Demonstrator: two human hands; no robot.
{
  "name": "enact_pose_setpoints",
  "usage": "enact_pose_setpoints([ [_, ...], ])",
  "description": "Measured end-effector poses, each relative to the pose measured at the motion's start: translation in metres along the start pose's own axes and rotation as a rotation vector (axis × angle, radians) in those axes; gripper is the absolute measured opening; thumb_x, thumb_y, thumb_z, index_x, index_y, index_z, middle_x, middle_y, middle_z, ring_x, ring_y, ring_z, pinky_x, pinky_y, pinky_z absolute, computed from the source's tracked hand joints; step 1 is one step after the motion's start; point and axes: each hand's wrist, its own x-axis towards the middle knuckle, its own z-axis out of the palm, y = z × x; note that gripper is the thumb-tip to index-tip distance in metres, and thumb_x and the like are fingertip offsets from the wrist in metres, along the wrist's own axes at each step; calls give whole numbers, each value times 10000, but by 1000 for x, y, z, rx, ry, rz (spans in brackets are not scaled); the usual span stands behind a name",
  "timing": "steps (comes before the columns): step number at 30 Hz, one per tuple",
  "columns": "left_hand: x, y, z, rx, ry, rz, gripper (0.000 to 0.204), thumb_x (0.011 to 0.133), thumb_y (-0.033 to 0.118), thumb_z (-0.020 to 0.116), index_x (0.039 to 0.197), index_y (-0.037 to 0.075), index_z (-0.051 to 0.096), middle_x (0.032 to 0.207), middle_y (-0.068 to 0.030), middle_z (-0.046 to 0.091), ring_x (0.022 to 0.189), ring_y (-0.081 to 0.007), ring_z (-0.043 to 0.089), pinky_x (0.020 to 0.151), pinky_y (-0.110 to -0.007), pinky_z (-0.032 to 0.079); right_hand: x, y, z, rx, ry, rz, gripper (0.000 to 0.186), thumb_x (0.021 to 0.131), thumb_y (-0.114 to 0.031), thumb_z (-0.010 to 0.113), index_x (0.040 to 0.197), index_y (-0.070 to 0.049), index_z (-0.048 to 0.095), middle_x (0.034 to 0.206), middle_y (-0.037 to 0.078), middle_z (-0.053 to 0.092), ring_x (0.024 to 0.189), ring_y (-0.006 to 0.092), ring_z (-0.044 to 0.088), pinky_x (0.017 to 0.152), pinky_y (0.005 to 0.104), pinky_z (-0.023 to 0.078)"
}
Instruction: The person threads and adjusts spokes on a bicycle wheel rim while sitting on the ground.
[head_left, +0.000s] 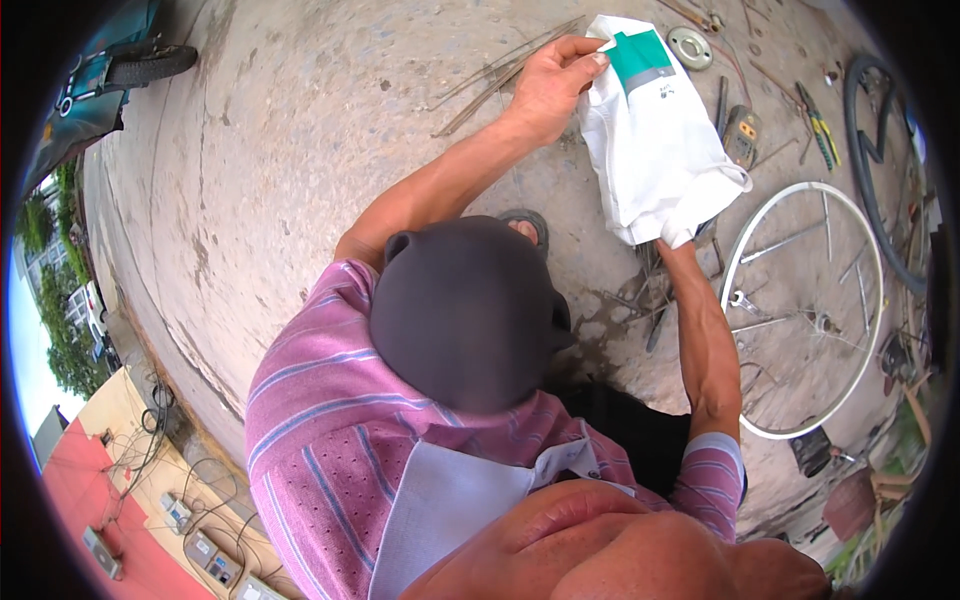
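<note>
1. Ground [300, 150]: bare stained concrete is taking up most of the view, with the person crouching over it.
2. Wheel [868, 262]: a silver rim with thin spokes is lying flat on the right, just beside the person's right arm.
3. Tyre [868, 190]: a black loop is lying far right, partly overlapping the wheel's far edge.
4. Bag [650, 150]: white plastic with a teal patch near its top is being held up off the ground, far centre-right, between the two hands. Its open mouth is facing near, toward the person.
5. Right forearm [705, 340]: it is reaching forward into the bag's mouth. The right hand is hidden inside, so I cannot tell whether it is spread or closed.
6. Left hand [555, 80]: the fingers are curling over and pinching the bag's far top edge against the thumb.
7. Rods [495, 70]: a loose bundle of thin metal rods is lying on the ground just left of the left hand.
8. Pliers [820, 125]: green-and-yellow handles are lying far right, near the tyre.
9. Ring [690, 47]: a round metal disc is lying just beyond the bag's top.
</note>
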Motion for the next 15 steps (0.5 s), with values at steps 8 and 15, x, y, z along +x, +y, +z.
enact_pose_setpoints([
  [8,86,-16,-141,764,206,125,310,962,202,623,1171,-3,725,959,-105,735,857,-185,681,780,-335,553,5,49,-22,50,119,57,582,974,-343,672,1423,5,546,1381,195,611,1240,312,585,1059,401,461],
  [15,119,-32,-156,1487,-114,388,295,911,168,554,1127,94,740,1062,-220,694,1045,-389,659,921,-469,524,12,54,-30,-38,64,114,566,992,-339,646,1442,-12,538,1402,180,602,1279,309,572,1084,410,447],
])
